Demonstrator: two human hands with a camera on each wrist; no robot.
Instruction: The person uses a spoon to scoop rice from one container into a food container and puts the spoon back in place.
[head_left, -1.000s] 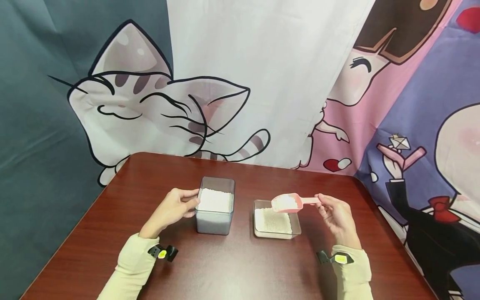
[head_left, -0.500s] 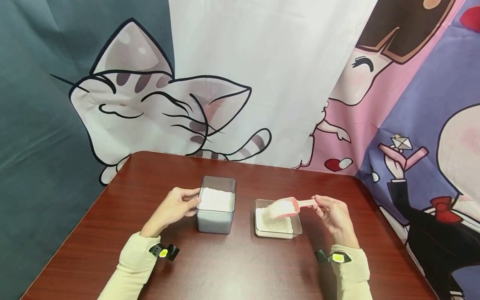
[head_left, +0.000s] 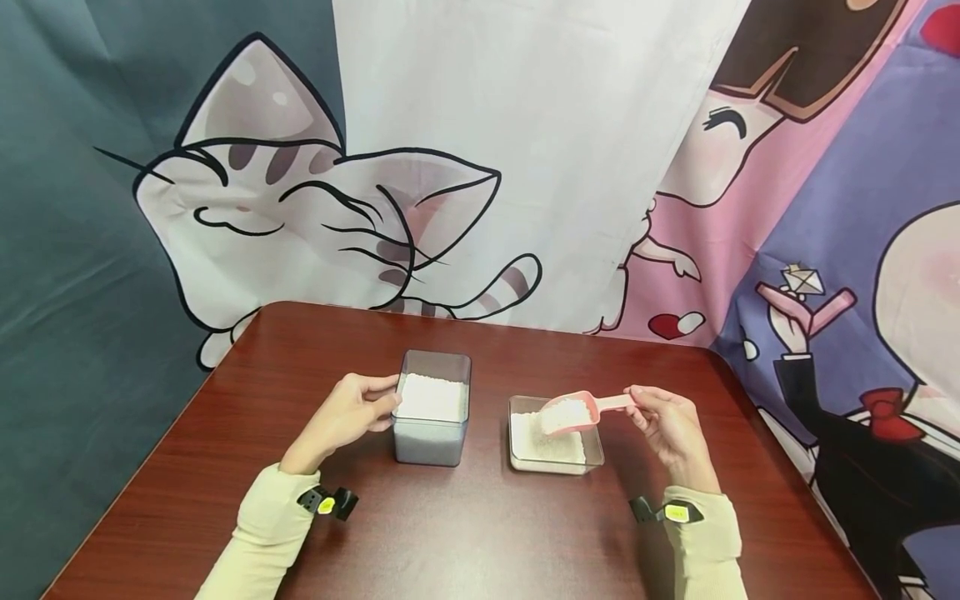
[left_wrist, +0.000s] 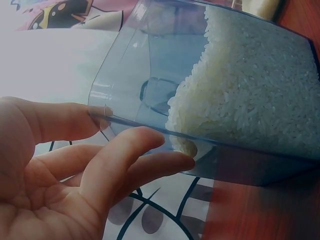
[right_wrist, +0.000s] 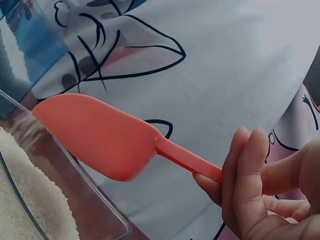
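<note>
In the head view my left hand (head_left: 341, 421) holds the near-left edge of a tall bluish clear container (head_left: 431, 446). The left wrist view shows the thumb at its rim and fingers along its wall; white rice (left_wrist: 260, 85) lies inside. My right hand (head_left: 673, 433) pinches the handle of a pink scoop (right_wrist: 100, 137), which carries rice (head_left: 567, 414). The scoop tilts over a shallow clear container (head_left: 517, 465) that has rice (right_wrist: 30, 195) in it. From the right wrist, only the scoop's underside shows, with blurred grains falling off its tip.
Both containers stand on a reddish-brown table (head_left: 480, 533), the tall one left of the shallow one, with a gap between them. Behind the table hangs a cloth (head_left: 555, 167) with cartoon figures.
The scoop has moved a little left and down over the shallow container and tipped, spilling rice into it. My left hand stays on the tall container.
</note>
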